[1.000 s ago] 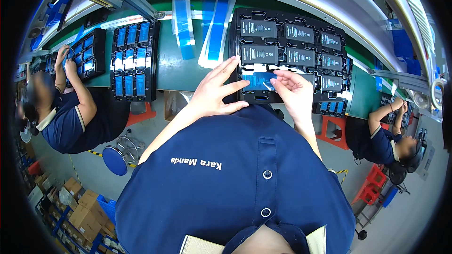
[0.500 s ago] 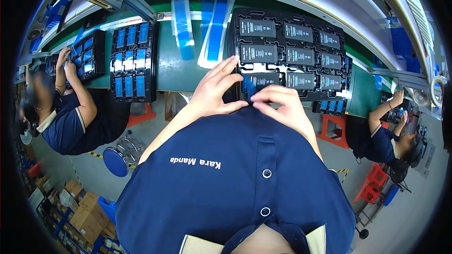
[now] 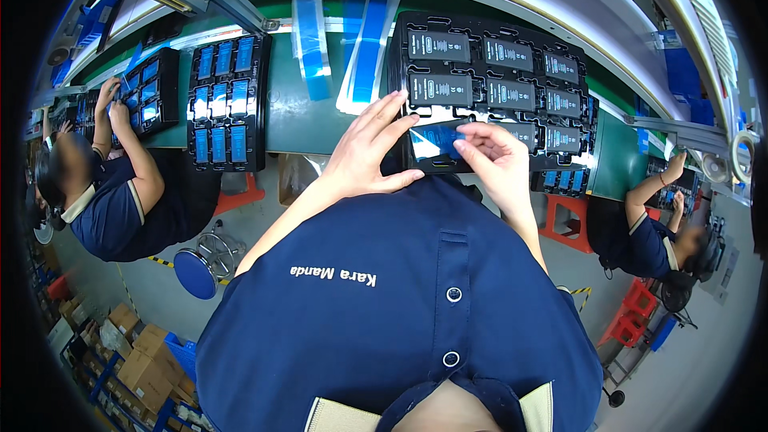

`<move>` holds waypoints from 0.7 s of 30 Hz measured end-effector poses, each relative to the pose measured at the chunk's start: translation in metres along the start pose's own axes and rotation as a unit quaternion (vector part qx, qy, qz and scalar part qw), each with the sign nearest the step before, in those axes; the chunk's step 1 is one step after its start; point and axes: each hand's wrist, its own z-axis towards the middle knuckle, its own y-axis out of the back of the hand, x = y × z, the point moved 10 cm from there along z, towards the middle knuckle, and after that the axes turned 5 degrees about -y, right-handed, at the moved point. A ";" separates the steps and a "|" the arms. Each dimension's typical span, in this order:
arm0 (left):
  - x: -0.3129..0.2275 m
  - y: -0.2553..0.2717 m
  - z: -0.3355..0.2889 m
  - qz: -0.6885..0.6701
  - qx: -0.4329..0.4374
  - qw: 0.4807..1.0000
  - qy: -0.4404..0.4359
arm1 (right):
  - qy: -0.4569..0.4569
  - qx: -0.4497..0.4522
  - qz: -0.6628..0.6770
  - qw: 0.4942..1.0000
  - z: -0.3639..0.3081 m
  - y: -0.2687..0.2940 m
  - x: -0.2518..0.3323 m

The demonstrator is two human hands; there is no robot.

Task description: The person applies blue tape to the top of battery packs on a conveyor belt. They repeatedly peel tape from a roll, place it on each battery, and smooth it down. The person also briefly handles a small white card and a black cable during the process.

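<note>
Though glossy, film point(image 3: 434, 142) against right hand point(image 3: 502, 158).

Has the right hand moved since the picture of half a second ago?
Yes. Judged against the black tray, the right hand has moved up and to the right in the picture.

White lettering point(image 3: 333, 276) marks the navy shirt point(image 3: 352, 344) and dark packs point(image 3: 510, 56).

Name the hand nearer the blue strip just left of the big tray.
Left. The left hand is just below the blue strip in the picture, at the big tray; the right hand is farther right, holding blue film over it.
</note>
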 end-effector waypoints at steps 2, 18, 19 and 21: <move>0.000 -0.001 0.002 0.009 -0.010 1.000 0.004 | -0.011 -0.021 0.044 0.999 0.002 0.003 -0.005; -0.001 0.003 0.021 0.050 -0.011 0.998 0.021 | 0.127 0.148 -0.041 0.980 -0.015 -0.012 0.039; -0.003 0.004 0.021 0.062 -0.012 0.998 0.011 | 0.094 0.126 0.017 0.987 -0.014 -0.004 0.032; -0.003 0.003 0.019 0.059 -0.007 0.998 0.006 | 0.070 0.051 0.095 0.992 -0.009 0.019 0.024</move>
